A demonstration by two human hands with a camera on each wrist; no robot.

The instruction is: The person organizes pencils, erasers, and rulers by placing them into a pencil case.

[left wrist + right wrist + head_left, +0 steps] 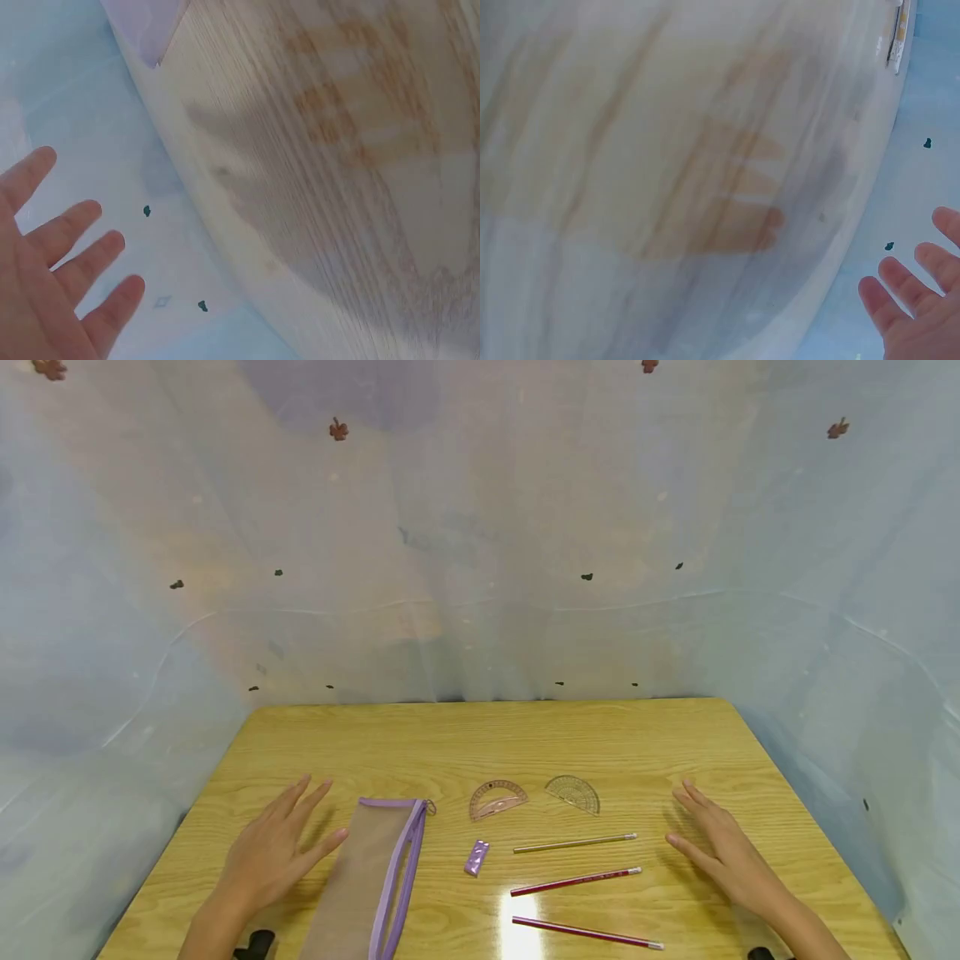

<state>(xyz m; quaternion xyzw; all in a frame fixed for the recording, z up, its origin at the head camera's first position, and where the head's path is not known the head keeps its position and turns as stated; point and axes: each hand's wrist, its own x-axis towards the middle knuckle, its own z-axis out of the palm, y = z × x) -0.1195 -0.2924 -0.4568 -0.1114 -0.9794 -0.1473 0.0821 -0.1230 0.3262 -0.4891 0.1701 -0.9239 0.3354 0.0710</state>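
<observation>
My left hand (266, 856) hovers over the table's left side with fingers spread, holding nothing. Just right of it lies a see-through pencil case (352, 877) with purple zip edging, its near end cut off by the frame. On the right, my right hand (723, 852) is held above the table, fingers extended and nothing in it. Between the hands lie a pink protractor (498, 799), a clear protractor (573, 794), a small shiny purple packet (476, 857), a gold pencil (574, 843), a red pencil (576, 882) and a dark red pencil (587, 933). Both wrist views show spread fingers.
The wooden table (480, 739) has rounded far corners. A pale patterned cloth (480, 527) hangs behind it and along both sides. Light glares off the table near the dark red pencil.
</observation>
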